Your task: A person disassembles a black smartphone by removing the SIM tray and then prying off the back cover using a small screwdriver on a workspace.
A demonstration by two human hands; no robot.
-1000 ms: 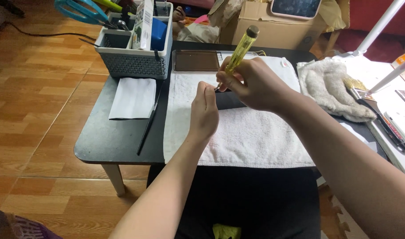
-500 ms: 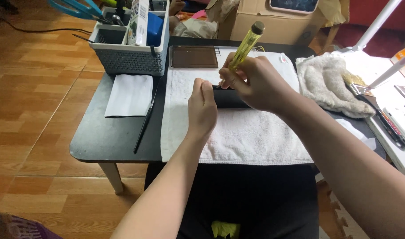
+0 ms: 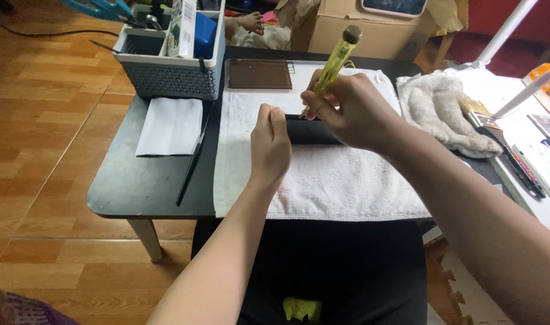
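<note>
Your right hand (image 3: 356,111) has its fingers clenched around a yellow screwdriver (image 3: 334,63), handle tilted up toward the far edge of the surface (image 3: 130,186); its tip is hidden behind your fingers. Your left hand (image 3: 270,144) is closed in a loose fist, touching the near left end of a black device (image 3: 314,131) on the white towel (image 3: 323,180) mid-surface; can't tell if it grips. Your hands cover most of the device. Grey basket (image 3: 166,75) sits at the far left corner, top cut off.
</note>
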